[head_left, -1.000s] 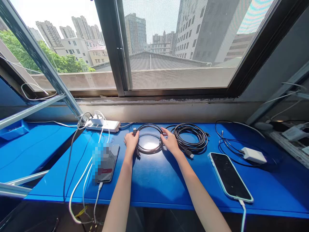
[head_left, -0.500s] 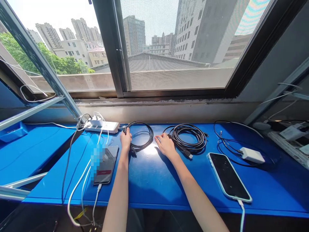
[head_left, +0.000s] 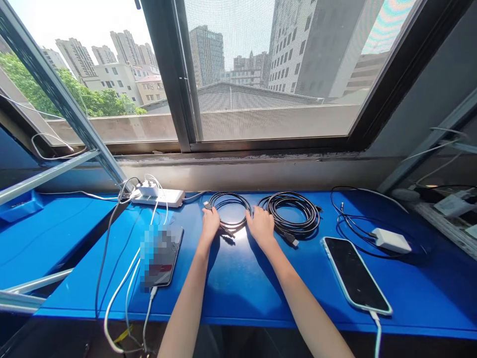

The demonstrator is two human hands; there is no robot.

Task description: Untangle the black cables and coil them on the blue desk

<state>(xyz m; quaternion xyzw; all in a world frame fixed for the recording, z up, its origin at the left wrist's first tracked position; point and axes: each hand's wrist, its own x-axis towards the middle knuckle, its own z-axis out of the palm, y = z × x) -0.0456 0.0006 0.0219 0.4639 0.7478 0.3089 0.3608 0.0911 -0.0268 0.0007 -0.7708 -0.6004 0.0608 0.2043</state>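
Observation:
A small coil of black cable (head_left: 230, 210) lies flat on the blue table (head_left: 246, 283) below the window. My left hand (head_left: 210, 222) rests on the coil's left rim, fingers curled over the cable. My right hand (head_left: 261, 224) lies at the coil's right rim, fingers stretched forward and touching it. A larger black cable coil (head_left: 294, 213) sits just to the right of my right hand.
A phone (head_left: 161, 256) with a white cable lies at the left, another phone (head_left: 355, 274) at the right. A white power strip (head_left: 158, 195) stands at the back left. A white charger (head_left: 391, 240) with thin black wire lies far right. The window sill runs behind.
The small coil has shifted right, back toward the larger coil, and looks tighter. My left hand moved right with it; my right hand came back onto its right rim.

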